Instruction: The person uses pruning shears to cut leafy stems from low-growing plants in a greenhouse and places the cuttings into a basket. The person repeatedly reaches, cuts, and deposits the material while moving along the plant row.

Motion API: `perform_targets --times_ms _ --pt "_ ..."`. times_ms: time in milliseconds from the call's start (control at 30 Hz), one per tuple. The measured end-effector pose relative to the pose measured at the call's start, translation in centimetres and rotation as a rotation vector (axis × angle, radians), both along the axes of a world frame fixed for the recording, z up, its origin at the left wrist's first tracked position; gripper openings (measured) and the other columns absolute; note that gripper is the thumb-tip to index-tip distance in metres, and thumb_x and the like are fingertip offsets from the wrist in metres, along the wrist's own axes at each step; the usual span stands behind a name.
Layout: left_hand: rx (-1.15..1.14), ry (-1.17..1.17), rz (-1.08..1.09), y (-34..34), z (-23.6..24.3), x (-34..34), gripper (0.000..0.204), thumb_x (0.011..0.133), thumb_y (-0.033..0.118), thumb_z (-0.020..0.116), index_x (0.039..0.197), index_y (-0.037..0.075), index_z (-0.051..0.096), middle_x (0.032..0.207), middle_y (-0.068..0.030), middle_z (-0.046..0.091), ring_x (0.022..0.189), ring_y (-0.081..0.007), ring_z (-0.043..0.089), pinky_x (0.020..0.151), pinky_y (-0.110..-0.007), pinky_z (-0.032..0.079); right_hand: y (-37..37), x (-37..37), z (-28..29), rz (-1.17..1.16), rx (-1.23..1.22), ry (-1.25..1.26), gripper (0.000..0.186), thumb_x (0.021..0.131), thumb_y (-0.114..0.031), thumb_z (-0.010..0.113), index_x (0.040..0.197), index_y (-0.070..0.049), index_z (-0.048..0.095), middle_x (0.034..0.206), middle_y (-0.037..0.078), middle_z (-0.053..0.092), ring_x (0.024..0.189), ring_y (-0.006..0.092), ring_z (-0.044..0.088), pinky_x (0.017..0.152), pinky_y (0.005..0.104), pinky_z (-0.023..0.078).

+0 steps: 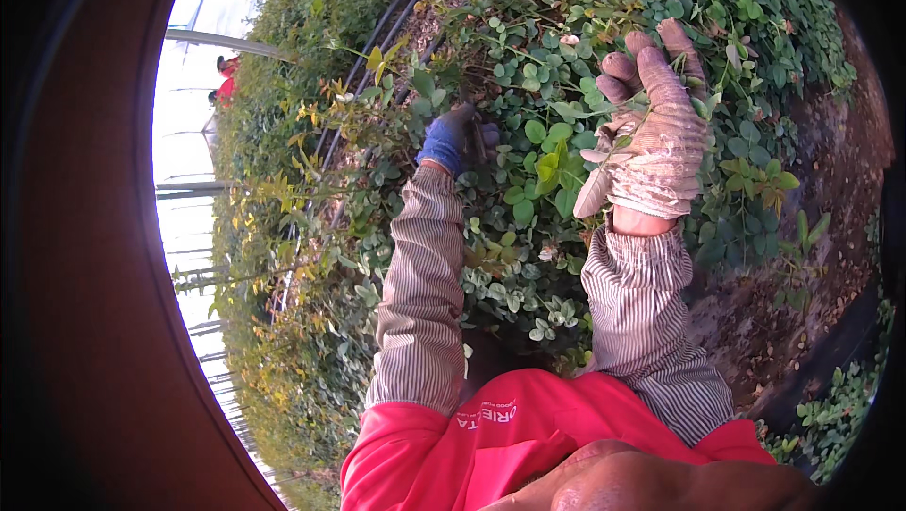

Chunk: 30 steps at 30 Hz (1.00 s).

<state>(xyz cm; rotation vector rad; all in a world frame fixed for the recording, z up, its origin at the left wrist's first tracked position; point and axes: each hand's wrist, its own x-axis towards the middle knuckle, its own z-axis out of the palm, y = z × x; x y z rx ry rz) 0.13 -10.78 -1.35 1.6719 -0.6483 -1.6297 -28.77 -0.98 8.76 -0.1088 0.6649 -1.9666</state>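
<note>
My left hand (pixel 456 140), in a blue and dark glove, reaches into the leafy bushes left of centre. Its fingers look curled round something dark that leaves and shadow hide. To the right, my right hand (pixel 658 138) wears a pale, soiled work glove. Its fingers are partly stretched and apart above the foliage. A thin leafy stem (pixel 620 143) lies across this glove, with a pale leaf (pixel 593 192) hanging beside the wrist; no firm grip on it shows. Green rose-like leaves (pixel 543 167) fill the space between both hands.
Dark hoses (pixel 387 34) run through the plants at upper left. A bare soil path (pixel 793 322) lies to the right, beside a black sheet (pixel 830 360). Yellowing bushes (pixel 274 322) stand at left, where a person in red (pixel 226 82) shows far off.
</note>
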Motion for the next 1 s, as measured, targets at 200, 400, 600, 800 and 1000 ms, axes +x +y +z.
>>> perform_targets --times_ms 200,400,600,800,1000 --pt "-0.148 0.403 -0.035 0.7 -0.9 0.7 0.027 0.1 0.021 0.048 0.11 -0.003 0.054 0.098 -0.0195 0.065 0.088 -0.0327 0.067 0.07 -0.05 0.059 -0.1 0.5 0.0 0.007 -0.023 -0.018 0.038 0.093 -0.012 0.065 0.129 -0.007 0.057 0.11 0.01 0.068 0.084 0.016 0.068 0.075 0.032 0.057" --pt "-0.275 0.597 0.078 0.6 -1.8 -0.2 0.027 0.101 0.019 0.045 0.111 -0.004 0.053 0.103 -0.0199 0.064 0.089 -0.0328 0.065 0.072 -0.05 0.057 -0.1 0.4 -0.2 0.057 -0.042 -0.019 0.035 0.093 -0.014 0.066 0.126 -0.008 0.058 0.108 0.007 0.069 0.082 0.0142 0.067 0.074 0.0313 0.056" --pt "-0.253 0.53 0.303 0.5 -1.2 -2.2 0.024 0.101 0.02 0.045 0.109 -0.002 0.052 0.088 -0.0176 0.065 0.068 -0.0269 0.063 0.058 -0.04 0.052 0.0 0.2 0.0 0.073 -0.054 -0.02 0.036 0.092 -0.015 0.067 0.126 -0.009 0.059 0.108 0.006 0.069 0.081 0.013 0.067 0.074 0.0321 0.056" --pt "-0.238 0.231 0.203 1.5 -1.3 -2.5 0.024 0.101 0.022 0.048 0.109 0.0 0.054 0.088 -0.0174 0.065 0.057 -0.0201 0.059 0.049 -0.037 0.048 0.1 0.2 0.1 0.103 -0.047 -0.014 0.034 0.092 -0.014 0.067 0.125 -0.008 0.06 0.106 0.007 0.07 0.079 0.0139 0.068 0.073 0.0314 0.056" --pt "-0.242 0.482 0.065 4.1 0.3 -3.5 0.027 0.101 0.025 0.047 0.109 0.0 0.054 0.09 -0.0179 0.063 0.064 -0.0212 0.061 0.056 -0.039 0.049 -0.2 0.3 -0.2 0.088 -0.049 -0.01 0.033 0.093 -0.013 0.066 0.124 -0.007 0.06 0.106 0.008 0.07 0.079 0.0145 0.068 0.073 0.0313 0.057"
